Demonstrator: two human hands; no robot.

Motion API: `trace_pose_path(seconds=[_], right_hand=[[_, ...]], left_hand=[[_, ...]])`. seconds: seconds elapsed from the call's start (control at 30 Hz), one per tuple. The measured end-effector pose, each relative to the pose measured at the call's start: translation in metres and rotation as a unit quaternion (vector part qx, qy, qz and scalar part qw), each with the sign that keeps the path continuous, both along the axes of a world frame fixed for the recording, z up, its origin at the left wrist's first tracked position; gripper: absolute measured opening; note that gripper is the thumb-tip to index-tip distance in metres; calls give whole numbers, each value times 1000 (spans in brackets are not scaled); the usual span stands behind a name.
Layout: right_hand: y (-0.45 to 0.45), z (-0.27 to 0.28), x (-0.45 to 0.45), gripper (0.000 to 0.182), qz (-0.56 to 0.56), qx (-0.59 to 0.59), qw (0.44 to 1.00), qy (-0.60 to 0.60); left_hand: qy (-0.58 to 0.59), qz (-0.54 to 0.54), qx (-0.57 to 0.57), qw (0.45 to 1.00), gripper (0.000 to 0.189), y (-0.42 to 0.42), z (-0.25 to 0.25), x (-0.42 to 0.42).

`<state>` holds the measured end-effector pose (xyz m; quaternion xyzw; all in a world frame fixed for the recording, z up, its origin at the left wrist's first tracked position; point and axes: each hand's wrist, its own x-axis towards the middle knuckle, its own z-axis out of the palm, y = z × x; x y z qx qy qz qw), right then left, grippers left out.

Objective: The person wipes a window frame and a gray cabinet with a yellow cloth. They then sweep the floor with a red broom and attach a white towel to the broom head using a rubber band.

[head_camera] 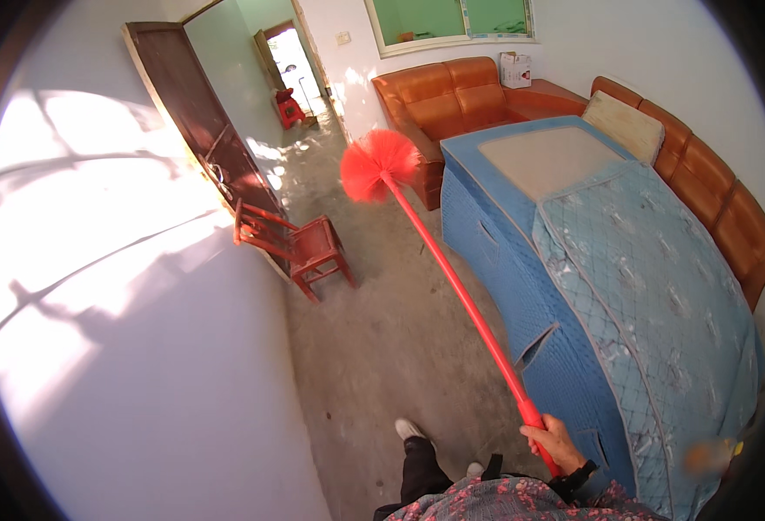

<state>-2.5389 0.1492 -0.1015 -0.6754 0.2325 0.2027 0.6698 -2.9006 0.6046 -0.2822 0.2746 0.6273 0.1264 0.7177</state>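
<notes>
My right hand (555, 443) is closed around the lower handle of a long red duster (454, 280) with a round bristle head. The pole slants up and to the left, away from my body. Its red bristle head (380, 166) is raised in front of me, seen against the concrete floor and the near end of a brown sofa. A dark band is on my right wrist. My left hand is out of view.
To the right stands a table draped in a blue quilted cover (552, 312). Brown leather sofas (447, 91) line the walls, with a carton (516, 70) on the corner unit. A red wooden chair (317, 244) stands by the dark door (206, 111). A white wall (180, 391) runs along the left.
</notes>
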Motion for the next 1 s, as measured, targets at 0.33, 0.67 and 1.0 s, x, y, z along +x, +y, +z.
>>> trace_pose_path(seconds=[0.33,0.67,1.0], right_hand=[[93,-9,245,33,-19,115,993,26],[131,10,415,30,-45,263,961,71],[115,-4,650,30,46,266,952,141]], left_hand=[[-92,-23,-87,992,28,116,-84,219],[-85,-400,127,903,26,222,26,656],[-132,-325,145,925,14,187,50,919]])
